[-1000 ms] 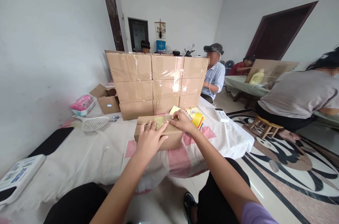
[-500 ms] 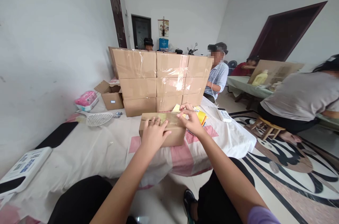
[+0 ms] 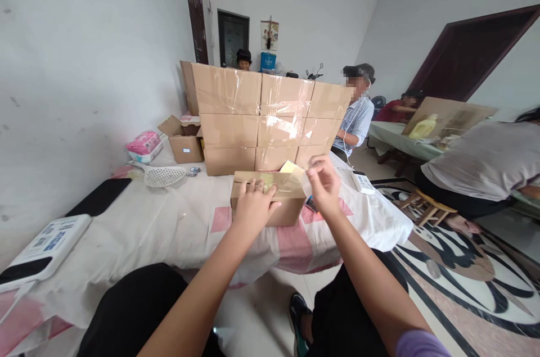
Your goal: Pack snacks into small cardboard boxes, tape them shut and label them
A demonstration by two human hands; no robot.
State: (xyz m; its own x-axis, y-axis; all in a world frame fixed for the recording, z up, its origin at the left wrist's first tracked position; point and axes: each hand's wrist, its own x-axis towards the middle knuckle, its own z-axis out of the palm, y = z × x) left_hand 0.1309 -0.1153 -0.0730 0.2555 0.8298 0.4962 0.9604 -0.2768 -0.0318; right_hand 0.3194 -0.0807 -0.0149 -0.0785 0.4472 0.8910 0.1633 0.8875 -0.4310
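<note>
A small cardboard box (image 3: 287, 212) lies on the cloth-covered table in front of me. My left hand (image 3: 256, 200) rests on its top and near edge, fingers spread. Clear packing tape (image 3: 298, 181) stretches up from the right end of the box to my right hand (image 3: 324, 180), whose thumb and fingers pinch its end. Under the tape a yellowish patch (image 3: 267, 178) shows on the box top. A yellow paper (image 3: 291, 166) lies behind the box, partly covered by the tape and hand.
A wall of taped cardboard boxes (image 3: 230, 132) stands just behind. To the left are an open carton (image 3: 186, 149), a pink packet (image 3: 144, 143), a white slotted ladle (image 3: 164, 176) and a white device (image 3: 46, 247). A person (image 3: 358, 115) sits beyond the right corner.
My right hand has lifted away from the box top and moved right, drawing the tape up with it. My left hand stays on the box. The view has shifted slightly.
</note>
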